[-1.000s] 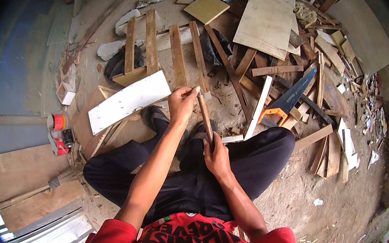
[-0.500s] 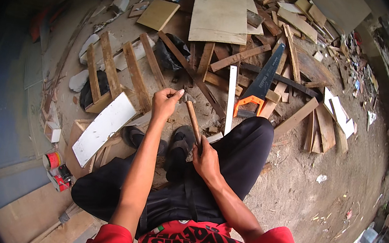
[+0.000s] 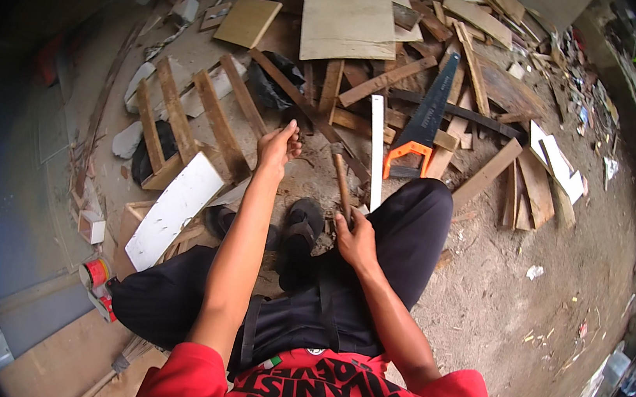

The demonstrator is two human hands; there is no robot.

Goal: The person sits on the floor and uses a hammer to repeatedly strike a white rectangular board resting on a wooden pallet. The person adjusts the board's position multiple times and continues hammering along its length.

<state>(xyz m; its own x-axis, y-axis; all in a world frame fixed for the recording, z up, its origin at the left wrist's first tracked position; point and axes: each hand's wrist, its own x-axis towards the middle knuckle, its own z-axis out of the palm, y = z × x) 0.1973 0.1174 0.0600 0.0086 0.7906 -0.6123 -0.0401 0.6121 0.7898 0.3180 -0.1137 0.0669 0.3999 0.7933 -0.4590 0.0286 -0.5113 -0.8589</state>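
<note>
My right hand (image 3: 356, 240) grips a hammer (image 3: 342, 181) by the lower part of its wooden handle. The hammer's small dark head points away from me, above the ground beyond my feet. To the left of it, apart from the hammer, my left hand (image 3: 279, 150) is closed with its thumb up and fingers curled. What it holds, if anything, is too small to make out. A slatted wooden frame (image 3: 206, 117) lies left of that hand. Right of the hammer, a narrow white strip (image 3: 376, 146) leans beside a saw (image 3: 427, 113) with an orange handle.
A white board (image 3: 174, 209) rests near my left knee, with red-labelled round containers (image 3: 96, 274) beside it. Planks and a large pale panel (image 3: 348, 15) are piled ahead. A black plastic bag (image 3: 275, 82) sits by the frame. Debris lines the wall at right.
My left hand has moved slightly away from me and apart from the hammer head. My right hand has shifted right and forward with the hammer, and the whole view has moved a little.
</note>
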